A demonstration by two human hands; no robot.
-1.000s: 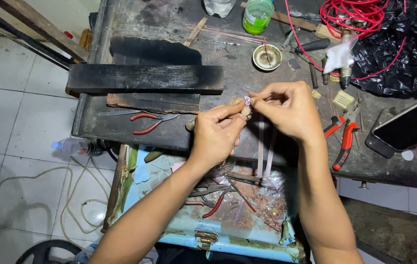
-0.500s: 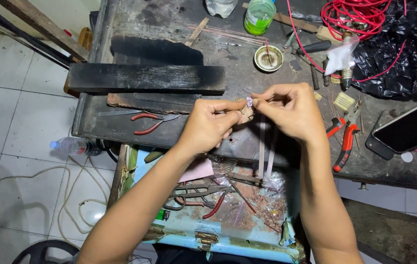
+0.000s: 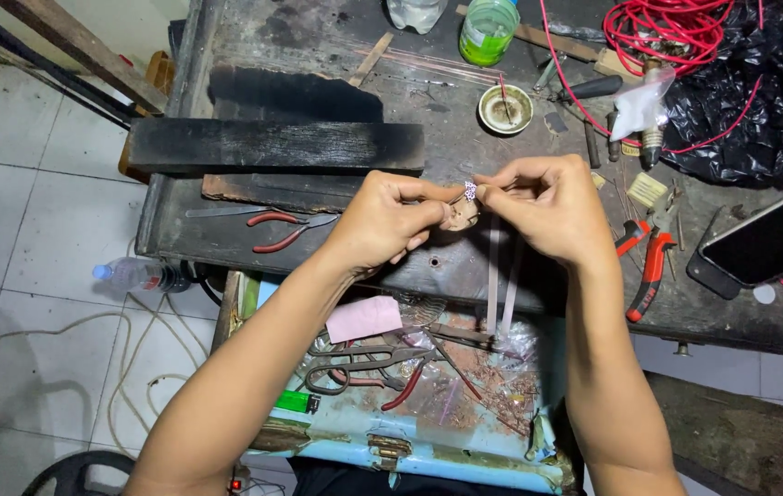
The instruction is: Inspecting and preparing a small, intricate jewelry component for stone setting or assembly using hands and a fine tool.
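A: State of each grip?
B: Left hand [image 3: 390, 220] and right hand [image 3: 543, 204] both pinch a small ring [image 3: 469, 191].
A: Location?
B: Held above the surface [image 3: 318, 55], between both hands.

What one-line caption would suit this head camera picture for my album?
Left hand and right hand pinch a small sparkling piece above a cluttered dark workbench.

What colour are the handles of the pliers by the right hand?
Red-orange, on the pliers beside the right hand; head view, the only one.
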